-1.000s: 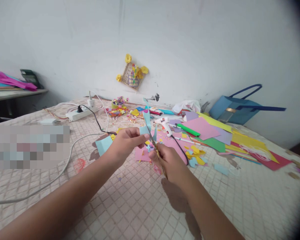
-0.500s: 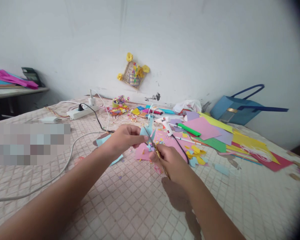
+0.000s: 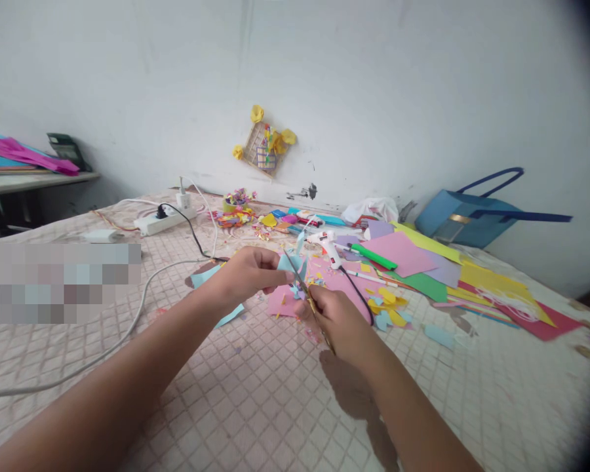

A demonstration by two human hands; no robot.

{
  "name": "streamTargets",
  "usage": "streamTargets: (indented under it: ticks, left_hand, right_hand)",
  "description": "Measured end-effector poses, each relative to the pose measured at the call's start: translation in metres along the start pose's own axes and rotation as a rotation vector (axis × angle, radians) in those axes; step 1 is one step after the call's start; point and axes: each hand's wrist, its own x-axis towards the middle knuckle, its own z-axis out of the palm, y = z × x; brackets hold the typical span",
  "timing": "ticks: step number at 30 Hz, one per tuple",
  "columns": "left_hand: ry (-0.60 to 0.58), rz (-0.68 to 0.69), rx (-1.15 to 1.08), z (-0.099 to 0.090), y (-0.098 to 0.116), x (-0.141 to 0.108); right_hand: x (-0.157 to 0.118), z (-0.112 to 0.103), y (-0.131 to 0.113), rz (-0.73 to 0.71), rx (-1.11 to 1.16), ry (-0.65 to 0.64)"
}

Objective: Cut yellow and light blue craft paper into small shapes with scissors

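Pinched in my left hand (image 3: 255,272) is a small piece of light blue paper (image 3: 288,263). My right hand (image 3: 332,311) is wrapped round a pair of scissors (image 3: 302,283) with gold-coloured handles. The blades point up and to the left and lie against the blue paper; whether they are parted is hard to make out. Beneath both hands lies a pink sheet (image 3: 281,303) strewn with small paper scraps. Beyond them a white glue gun (image 3: 328,249) rests on the table. Yellow paper cut-outs (image 3: 392,303) sit to the right of my right hand.
A white power strip (image 3: 164,221) with cables stands at the back left. Coloured paper sheets (image 3: 398,252) and a green marker-like stick (image 3: 372,256) spread over the right side. A blue bag (image 3: 465,216) leans by the wall. A decorated frame (image 3: 265,147) hangs above the table.
The blue paper has shifted slightly at the blades, and its upper strip now tilts more to the right. Both hands keep nearly the same place and grip; the view has moved a little.
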Motion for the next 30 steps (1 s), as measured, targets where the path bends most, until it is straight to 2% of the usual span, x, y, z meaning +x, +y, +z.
streamTargets:
  ticks: [6, 16, 23, 30]
  left_hand:
    - [-0.065, 0.001, 0.035, -0.004, 0.001, 0.000]
    - [-0.145, -0.031, 0.123, -0.014, -0.007, 0.002]
    - [-0.224, -0.035, 0.221, -0.020, -0.002, 0.000]
    - [-0.244, -0.050, 0.319, -0.023, -0.002, 0.000]
  right_hand:
    - [-0.002, -0.001, -0.001, -0.004, 0.008, 0.027]
    - [-0.002, -0.007, 0.000, -0.019, -0.030, -0.047]
    - [-0.004, -0.009, -0.002, -0.045, -0.029, -0.059]
    - [-0.004, -0.009, 0.000, -0.037, -0.047, -0.076]
